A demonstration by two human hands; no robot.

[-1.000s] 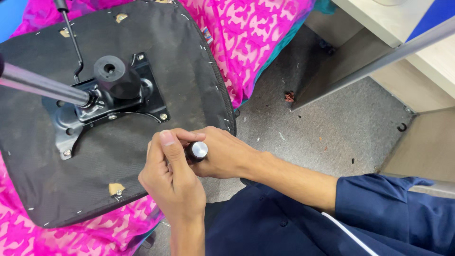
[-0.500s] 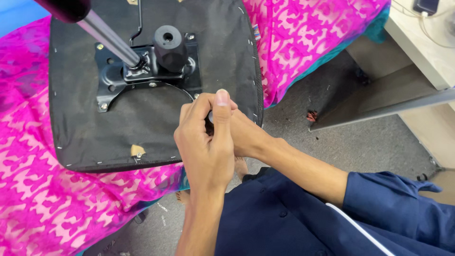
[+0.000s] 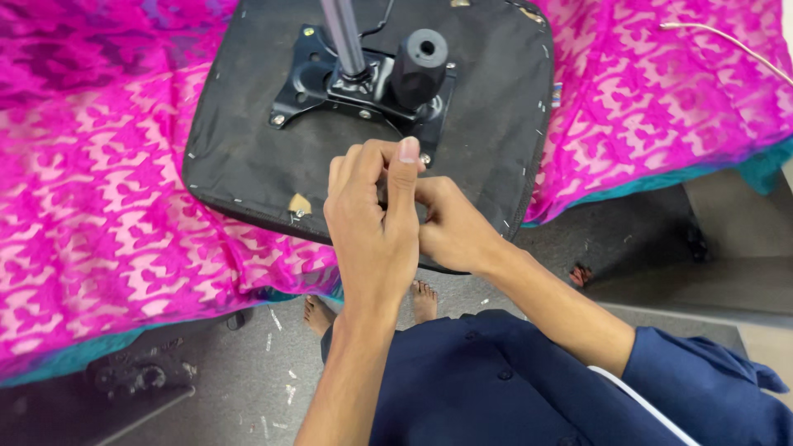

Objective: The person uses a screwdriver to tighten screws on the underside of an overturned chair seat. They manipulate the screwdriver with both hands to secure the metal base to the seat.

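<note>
My left hand (image 3: 372,223) and my right hand (image 3: 450,227) are pressed together over the near edge of an upturned black chair seat (image 3: 239,157). The left fingers curl over the right fingertips, thumb pointing up. A small silver-ended part seen earlier between them is hidden inside the grip. A black metal mounting plate (image 3: 310,78) is bolted to the seat's underside just beyond the hands. It carries a black cylindrical knob (image 3: 420,66) and a grey metal tube (image 3: 343,37) that rises out of the top of the view.
The seat lies on a bright pink patterned cloth (image 3: 99,206) with a teal edge. A thin cable (image 3: 727,41) crosses the cloth at top right. Below are my bare feet (image 3: 318,314), a grey floor with small scraps (image 3: 281,388), and a black object (image 3: 140,367) at bottom left.
The view has swung so the seat sits higher and more central. My hands have closed tighter together, and the small silver part that showed a second ago is covered.
</note>
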